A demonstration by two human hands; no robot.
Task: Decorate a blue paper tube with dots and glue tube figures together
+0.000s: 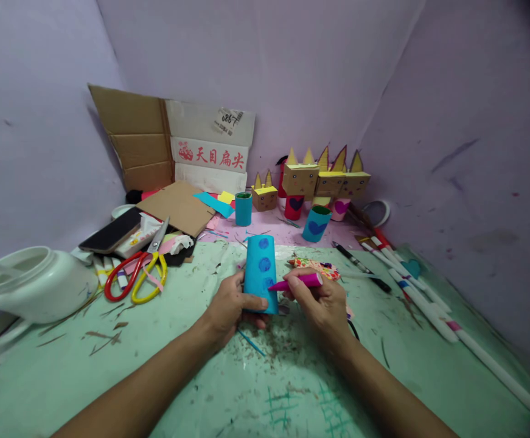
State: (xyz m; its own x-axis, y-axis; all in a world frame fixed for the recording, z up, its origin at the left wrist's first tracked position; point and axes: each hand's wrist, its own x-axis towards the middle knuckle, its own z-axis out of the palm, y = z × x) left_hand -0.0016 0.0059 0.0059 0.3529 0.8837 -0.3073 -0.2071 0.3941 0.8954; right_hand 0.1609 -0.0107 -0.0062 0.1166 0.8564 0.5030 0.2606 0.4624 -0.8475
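Observation:
My left hand (232,304) grips a blue paper-covered tube (256,263) near its lower end, thumb across the front. Three darker blue round marks run down the tube's face. In my right hand (322,304) is a magenta marker (305,281), pinched between thumb and fingers. Its tip points left and meets the tube at the lowest mark. Just behind my right hand lies a patterned, flowery piece (326,266), partly covered by the hand. A thin blue strip (251,342) rests on the table below the tube.
Scissors (148,267) and a white teapot (45,286) stand left. Behind are cardboard (173,207), a blue tube (243,210), a heart-marked blue tube (311,228) and several eared box heads (300,179). Several white markers (424,304) and a black pen (360,266) lie right.

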